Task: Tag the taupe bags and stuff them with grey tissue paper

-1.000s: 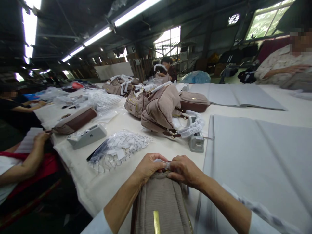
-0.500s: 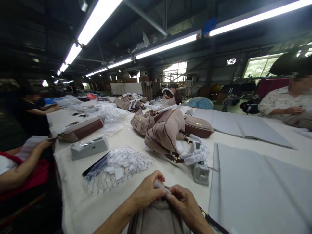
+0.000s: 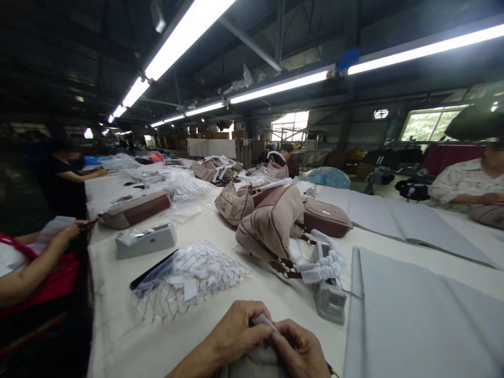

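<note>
At the bottom middle, my left hand [image 3: 243, 332] and my right hand [image 3: 298, 346] meet over a taupe bag [image 3: 258, 365]. Both pinch a small strip of white wrapping [image 3: 262, 319] between thumb and fingers. What lies under the strip is hidden by my fingers. Only the bag's upper part shows, below my hands. Just ahead lies a clear plastic bag of white tags [image 3: 192, 281]. Beyond my right hand stands a grey tape dispenser [image 3: 331, 302], partly covered by a white-wrapped handle [image 3: 325, 265].
Taupe and brown bags [image 3: 275, 218] are heaped mid-table. A second tape dispenser [image 3: 146, 241] and a long taupe bag [image 3: 136, 210] lie to the left. Grey sheets [image 3: 417, 315] cover the right side. Co-workers sit at left [image 3: 35, 257] and right [image 3: 460, 178].
My view has tilted up a little and turned left, so my hands and the taupe bag sit lower in the picture. Both hands keep their pinch on the white strip.
</note>
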Motion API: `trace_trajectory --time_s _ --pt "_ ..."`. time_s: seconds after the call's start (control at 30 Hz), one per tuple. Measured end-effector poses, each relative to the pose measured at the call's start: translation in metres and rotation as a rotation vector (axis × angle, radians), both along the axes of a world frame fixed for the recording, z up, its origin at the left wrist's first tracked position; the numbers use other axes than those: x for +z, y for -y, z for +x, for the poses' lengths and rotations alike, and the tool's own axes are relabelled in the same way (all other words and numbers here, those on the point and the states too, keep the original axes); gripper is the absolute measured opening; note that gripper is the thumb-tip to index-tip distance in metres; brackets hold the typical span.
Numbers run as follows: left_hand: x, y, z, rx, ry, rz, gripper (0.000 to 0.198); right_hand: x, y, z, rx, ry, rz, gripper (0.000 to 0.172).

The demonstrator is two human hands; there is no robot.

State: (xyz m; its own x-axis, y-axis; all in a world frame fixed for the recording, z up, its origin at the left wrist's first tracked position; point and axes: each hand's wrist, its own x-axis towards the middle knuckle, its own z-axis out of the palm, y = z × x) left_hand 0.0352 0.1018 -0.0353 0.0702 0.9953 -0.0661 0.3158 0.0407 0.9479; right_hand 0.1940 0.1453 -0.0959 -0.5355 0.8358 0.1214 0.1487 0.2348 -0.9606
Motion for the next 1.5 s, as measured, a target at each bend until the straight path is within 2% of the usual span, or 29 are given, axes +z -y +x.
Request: trace_trajectory --time_s 0.07,0.2,0.3,0.43,0.5,0.7,0.9,1.03,1.2,1.33,1.5 --pt "-0.002 0.002 -0.004 -0.021 0.059 -0.006 0.019 -0.002 0.000 0.001 -0.013 0.002 0.016 0.041" --pt "-0.003 0.002 -0.006 0.022 0.063 -0.034 0.019 -0.002 0.001 0.000 0.010 0.016 0.055 0.039" --pt "-0.001 0.002 -0.004 0.031 -0.013 -0.013 0.018 -0.003 0.002 -0.001 0.004 0.038 0.094 0.039" --pt "0.000 0.004 -0.006 -0.050 -0.158 0.115 0.022 -0.011 0.003 -0.002 -0.037 0.081 0.168 0.040" --pt "-0.001 0.005 -0.009 -0.065 -0.167 0.119 0.024 -0.015 0.004 -0.003 -0.048 0.081 0.213 0.038" --pt "-0.004 0.005 -0.008 -0.003 -0.139 0.047 0.019 -0.024 0.004 -0.006 -0.101 0.038 0.354 0.034" --pt "-0.011 0.005 0.003 0.078 -0.122 0.105 0.016 -0.029 0.005 -0.006 -0.125 0.048 0.454 0.030" --pt "-0.010 0.008 0.002 0.061 -0.099 0.118 0.016 -0.028 0.007 -0.004 -0.142 0.038 0.457 0.026" --pt "-0.007 0.007 -0.006 -0.045 -0.041 0.074 0.021 -0.026 0.010 -0.002 -0.141 0.067 0.546 0.020" --pt "-0.010 0.006 -0.005 0.011 -0.070 0.050 0.021 -0.018 0.014 0.001 -0.142 0.135 0.574 0.017" --pt "-0.017 0.009 -0.006 -0.038 -0.006 0.108 0.018 0.000 0.020 0.009 -0.038 0.175 0.660 0.029"
